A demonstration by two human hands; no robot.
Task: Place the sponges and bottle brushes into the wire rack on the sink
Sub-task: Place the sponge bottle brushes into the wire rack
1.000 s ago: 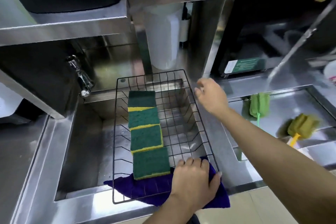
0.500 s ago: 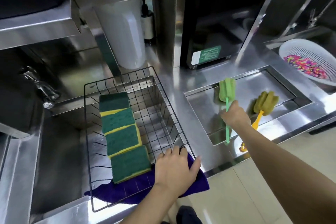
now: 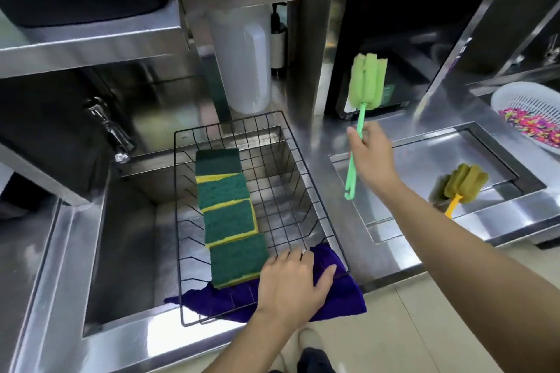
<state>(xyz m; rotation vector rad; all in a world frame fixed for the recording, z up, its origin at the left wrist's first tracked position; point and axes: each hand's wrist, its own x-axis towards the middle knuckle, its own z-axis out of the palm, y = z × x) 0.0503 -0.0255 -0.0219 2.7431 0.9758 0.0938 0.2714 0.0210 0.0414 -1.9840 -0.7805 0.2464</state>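
Note:
A black wire rack [image 3: 306, 166] sits across the steel sink [image 3: 127, 251]. Several green-and-yellow sponges [image 3: 225, 215] lie overlapping in a row along its left half. My right hand [image 3: 371, 157] grips the green bottle brush [image 3: 365, 79] by its handle, holding it upright in the air just right of the rack. The second brush, olive head on an orange handle [image 3: 462, 183], lies in the shallow steel tray [image 3: 500, 157] to the right. My left hand [image 3: 292, 285] rests flat on the rack's near right corner and a purple cloth [image 3: 342, 300].
A faucet [image 3: 109, 130] juts out left of the rack. Behind it stand a white jug [image 3: 245, 60] and a pump bottle [image 3: 277, 39]. A white colander [image 3: 527, 112] with colourful bits sits at the far right. Steel shelving overhangs the sink.
My right hand reached right to the green brush in the tray, closed on its handle, and has lifted it up and leftward toward the rack. My left hand stayed on the rack corner.

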